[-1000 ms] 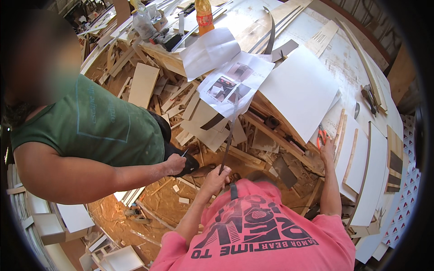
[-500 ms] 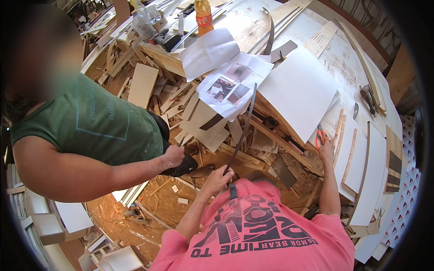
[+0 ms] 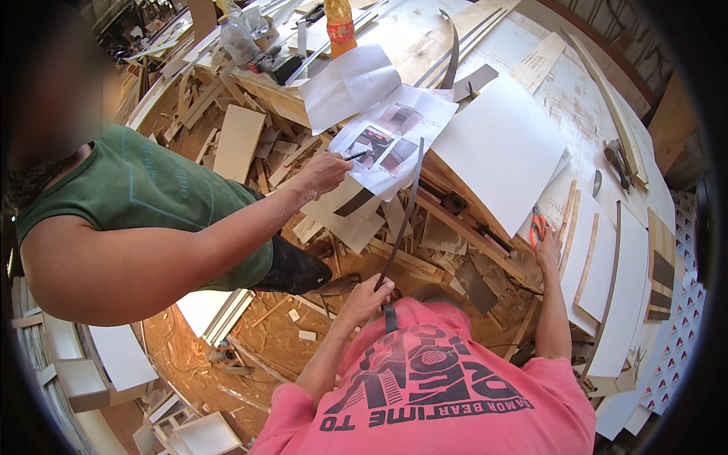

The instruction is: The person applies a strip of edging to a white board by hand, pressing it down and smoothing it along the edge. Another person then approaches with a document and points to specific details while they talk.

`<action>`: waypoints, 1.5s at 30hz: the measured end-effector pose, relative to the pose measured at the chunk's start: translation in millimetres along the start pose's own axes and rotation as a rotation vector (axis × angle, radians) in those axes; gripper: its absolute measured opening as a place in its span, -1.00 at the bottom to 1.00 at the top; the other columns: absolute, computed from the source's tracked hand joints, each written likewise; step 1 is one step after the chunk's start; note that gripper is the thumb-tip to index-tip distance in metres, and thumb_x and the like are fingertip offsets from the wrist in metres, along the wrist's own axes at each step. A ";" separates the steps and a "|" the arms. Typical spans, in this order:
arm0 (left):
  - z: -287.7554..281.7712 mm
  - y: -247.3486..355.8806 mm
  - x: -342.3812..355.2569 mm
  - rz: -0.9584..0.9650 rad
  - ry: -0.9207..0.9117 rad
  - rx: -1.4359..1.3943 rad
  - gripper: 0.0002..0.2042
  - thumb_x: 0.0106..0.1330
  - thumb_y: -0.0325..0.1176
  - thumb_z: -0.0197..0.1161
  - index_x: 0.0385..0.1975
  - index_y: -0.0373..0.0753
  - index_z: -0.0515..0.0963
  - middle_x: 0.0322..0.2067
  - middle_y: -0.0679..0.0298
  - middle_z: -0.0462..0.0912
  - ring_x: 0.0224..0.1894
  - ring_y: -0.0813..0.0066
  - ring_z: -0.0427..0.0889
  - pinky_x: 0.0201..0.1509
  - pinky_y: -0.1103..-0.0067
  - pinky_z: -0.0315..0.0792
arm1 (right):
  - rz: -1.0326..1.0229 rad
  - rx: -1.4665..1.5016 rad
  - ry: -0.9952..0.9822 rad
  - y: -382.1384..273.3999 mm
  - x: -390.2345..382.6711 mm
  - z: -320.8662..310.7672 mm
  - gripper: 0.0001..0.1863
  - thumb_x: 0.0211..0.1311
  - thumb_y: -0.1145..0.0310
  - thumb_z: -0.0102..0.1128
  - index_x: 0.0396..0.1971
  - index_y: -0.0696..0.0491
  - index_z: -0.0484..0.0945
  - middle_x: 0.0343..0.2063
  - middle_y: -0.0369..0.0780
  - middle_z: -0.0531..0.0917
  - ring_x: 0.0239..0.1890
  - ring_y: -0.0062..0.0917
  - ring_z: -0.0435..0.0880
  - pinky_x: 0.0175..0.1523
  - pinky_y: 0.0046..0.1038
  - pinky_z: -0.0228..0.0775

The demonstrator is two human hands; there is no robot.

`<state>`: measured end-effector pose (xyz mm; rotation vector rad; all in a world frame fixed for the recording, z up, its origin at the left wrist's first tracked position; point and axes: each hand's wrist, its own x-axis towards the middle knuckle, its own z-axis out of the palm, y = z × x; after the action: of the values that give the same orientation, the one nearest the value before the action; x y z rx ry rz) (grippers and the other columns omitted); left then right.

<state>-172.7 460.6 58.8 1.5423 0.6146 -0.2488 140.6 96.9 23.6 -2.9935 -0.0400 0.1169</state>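
Note:
My left hand [image 3: 367, 301] is closed round the lower part of a long, thin dark strip [image 3: 406, 220], which slants up past the printed sheet's edge; a short end hangs below my fist. At the edge of the bench, my right hand [image 3: 547, 249] grips orange-handled scissors [image 3: 538, 227], their blades pointing away from me. Ahead of my left hand, a printed sheet [image 3: 425, 114] with several pictures overhangs the bench edge. A co-worker's hand [image 3: 326, 176] holds a dark pen [image 3: 356, 156] over those pictures.
On the bench stand an orange-filled bottle [image 3: 340, 30], a clear bottle [image 3: 239, 42] and a cordless drill [image 3: 279, 67]. A white panel [image 3: 500, 148] lies before me. Wood offcuts [image 3: 239, 144] litter the floor. The co-worker in green [image 3: 174, 197] stands close on my left.
The co-worker's hand has risen from beside their leg and reached right, bringing the pen over the printed sheet. My strip has tilted slightly; my hands stay nearly in place.

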 end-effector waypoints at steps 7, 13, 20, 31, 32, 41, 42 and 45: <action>1.5 -0.1 -0.8 -0.006 0.005 -0.011 -0.74 0.32 -0.13 0.12 -0.31 -0.22 0.47 -0.57 0.37 0.54 -0.61 0.67 0.45 -0.53 0.67 0.34 | 0.048 0.005 -0.049 -10.1 -3.0 -8.0 -0.44 0.07 0.49 -0.03 0.17 0.04 0.31 0.11 -0.05 0.31 0.13 -0.07 0.32 0.20 -0.12 0.23; 0.9 -1.3 0.4 -0.015 0.004 0.008 -0.74 0.32 -0.12 0.13 -0.29 -0.22 0.48 -0.56 0.38 0.54 -0.62 0.67 0.44 -0.53 0.67 0.34 | 0.022 0.002 -0.023 -2.2 -0.8 -2.5 -0.45 0.08 0.49 -0.03 0.17 0.04 0.31 0.12 -0.04 0.31 0.14 -0.06 0.32 0.20 -0.11 0.23; 1.8 1.2 0.4 -0.010 0.010 0.005 -0.74 0.32 -0.13 0.12 -0.29 -0.23 0.48 -0.56 0.39 0.53 -0.61 0.68 0.45 -0.53 0.67 0.35 | -0.020 0.020 -0.006 -5.4 -4.5 -7.0 -0.48 0.11 0.46 -0.02 0.15 0.06 0.33 0.11 -0.03 0.32 0.12 -0.05 0.32 0.17 -0.09 0.26; 3.3 0.0 -1.4 -0.008 -0.002 -0.017 -0.74 0.33 -0.14 0.10 -0.29 -0.24 0.46 -0.57 0.37 0.52 -0.56 0.65 0.47 -0.50 0.65 0.37 | -0.002 0.012 -0.027 -6.1 -3.4 -7.0 -0.47 0.07 0.48 -0.03 0.14 0.06 0.33 0.09 -0.04 0.32 0.09 -0.04 0.34 0.17 -0.10 0.25; 3.8 -0.8 -1.3 -0.002 0.005 -0.027 -0.76 0.33 -0.15 0.10 -0.30 -0.23 0.46 -0.57 0.37 0.53 -0.59 0.67 0.46 -0.52 0.66 0.36 | -0.005 0.014 -0.027 -6.9 -3.8 -7.6 -0.47 0.07 0.48 -0.03 0.14 0.06 0.33 0.08 -0.04 0.32 0.09 -0.04 0.34 0.17 -0.10 0.25; 2.2 2.5 -1.2 -0.016 -0.011 0.000 -0.74 0.33 -0.14 0.10 -0.29 -0.23 0.46 -0.58 0.38 0.52 -0.57 0.66 0.46 -0.50 0.66 0.36 | -0.007 0.022 -0.014 -3.2 -3.6 -4.1 -0.47 0.08 0.47 -0.02 0.14 0.07 0.31 0.10 -0.06 0.31 0.10 -0.05 0.32 0.19 -0.10 0.23; 2.0 2.4 -1.4 -0.021 -0.016 0.006 -0.73 0.34 -0.12 0.09 -0.28 -0.23 0.46 -0.59 0.39 0.51 -0.54 0.65 0.47 -0.48 0.65 0.37 | -0.005 0.019 -0.011 -3.8 -3.7 -4.4 -0.47 0.09 0.47 -0.02 0.15 0.06 0.31 0.10 -0.06 0.31 0.10 -0.05 0.32 0.19 -0.10 0.23; 2.1 2.8 -1.2 -0.021 -0.018 0.012 -0.73 0.34 -0.13 0.09 -0.28 -0.23 0.47 -0.59 0.39 0.51 -0.56 0.65 0.47 -0.48 0.65 0.37 | 0.007 0.003 -0.010 -4.4 -3.2 -4.1 -0.47 0.09 0.46 -0.02 0.15 0.04 0.31 0.10 -0.07 0.31 0.09 -0.05 0.34 0.19 -0.10 0.23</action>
<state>-171.8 458.4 61.6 1.5442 0.6162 -0.2830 137.7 100.5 28.5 -2.9901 -0.0304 0.1330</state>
